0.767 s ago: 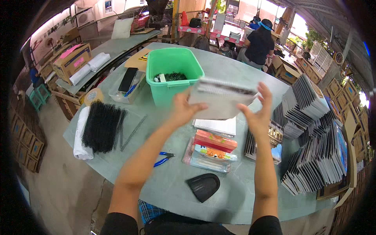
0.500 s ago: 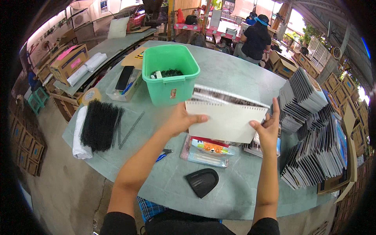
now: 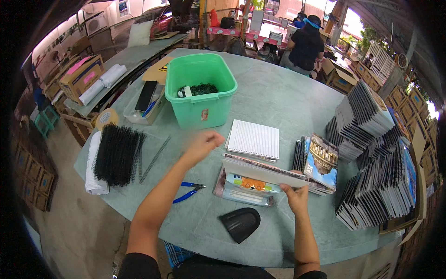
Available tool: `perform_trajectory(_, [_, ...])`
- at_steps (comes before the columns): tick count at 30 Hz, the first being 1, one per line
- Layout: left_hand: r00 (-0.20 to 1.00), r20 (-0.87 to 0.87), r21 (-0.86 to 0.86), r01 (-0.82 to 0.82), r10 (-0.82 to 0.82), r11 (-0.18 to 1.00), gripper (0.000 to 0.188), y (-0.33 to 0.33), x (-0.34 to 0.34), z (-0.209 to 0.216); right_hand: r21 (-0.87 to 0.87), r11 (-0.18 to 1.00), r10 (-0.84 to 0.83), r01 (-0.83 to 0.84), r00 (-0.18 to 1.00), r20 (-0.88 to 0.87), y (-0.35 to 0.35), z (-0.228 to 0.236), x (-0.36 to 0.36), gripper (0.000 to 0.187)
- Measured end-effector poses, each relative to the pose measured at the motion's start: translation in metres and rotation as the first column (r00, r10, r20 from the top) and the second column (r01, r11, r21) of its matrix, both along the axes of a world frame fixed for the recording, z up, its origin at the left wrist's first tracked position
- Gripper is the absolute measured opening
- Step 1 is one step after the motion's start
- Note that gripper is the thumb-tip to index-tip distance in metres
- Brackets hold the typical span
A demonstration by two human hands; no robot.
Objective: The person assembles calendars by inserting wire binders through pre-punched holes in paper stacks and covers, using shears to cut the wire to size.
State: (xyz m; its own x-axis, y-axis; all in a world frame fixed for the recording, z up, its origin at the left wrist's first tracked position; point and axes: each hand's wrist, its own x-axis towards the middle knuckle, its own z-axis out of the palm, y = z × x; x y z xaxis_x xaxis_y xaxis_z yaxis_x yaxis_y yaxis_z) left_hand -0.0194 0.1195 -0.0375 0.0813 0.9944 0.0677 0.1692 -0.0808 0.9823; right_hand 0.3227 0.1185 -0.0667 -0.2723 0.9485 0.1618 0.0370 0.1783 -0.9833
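Observation:
My right hand (image 3: 296, 197) grips the right end of a thin stack of punched sheets (image 3: 265, 171), held on its long edge with the holes upward. My left hand (image 3: 204, 145) is in the air beside the green bin, off the sheets, slightly blurred, with fingers curled together and nothing visible in them. Behind the sheets lies a lined notepad (image 3: 254, 139) with holes along its edge. Spiral-bound notebooks (image 3: 323, 162) with photo covers lie beyond my right hand. In front of the sheets is a clear plastic packet (image 3: 251, 188) with an orange cartoon animal.
Blue-handled cutters (image 3: 188, 193) and a black rounded wedge (image 3: 240, 224) lie nearby. A green bin (image 3: 204, 111) holds black coil scraps. Left are black binding coils (image 3: 118, 153), a tape roll (image 3: 108, 118) and a phone (image 3: 146, 96). Tall notebook piles (image 3: 378, 179) stand right.
My left hand has let go of the sheets and moved left. My right hand has lowered the sheets and turned them on edge, and the lined notepad behind now shows.

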Motion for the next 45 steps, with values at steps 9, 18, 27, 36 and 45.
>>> perform_trajectory(9, [0.471, -0.878, 0.323, 0.448, 0.087, 0.833, 0.032, 0.077, 0.015, -0.075, 0.056, 0.997, 0.058, -0.062, 0.996, 0.065, -0.010, 0.010, 0.007, 0.027])
perform_trajectory(18, [0.202, -0.979, 0.126, 0.453, 0.036, 0.883, 0.015, 0.090, 0.040, -0.068, 0.217, 0.976, 0.077, -0.031, 0.976, -0.206, -0.002, 0.035, -0.008, 0.045])
perform_trajectory(27, [0.417, -0.776, 0.531, 0.026, 0.474, 0.847, 0.014, 0.052, 0.000, 0.024, 0.259, 0.957, -0.062, 0.127, 0.968, -0.244, 0.007, 0.047, -0.036, 0.027])
perform_trajectory(36, [0.868, -0.357, 0.584, -0.082, 0.346, 0.808, 0.017, -0.078, -0.008, 0.214, 0.108, 0.942, -0.263, 0.318, 0.900, -0.348, 0.019, 0.049, -0.057, 0.014])
perform_trajectory(45, [0.718, -0.367, 0.716, -0.187, 0.591, 0.672, 0.017, -0.080, -0.002, 0.200, 0.174, 0.983, -0.025, 0.056, 0.984, -0.175, 0.012, 0.054, -0.045, 0.039])
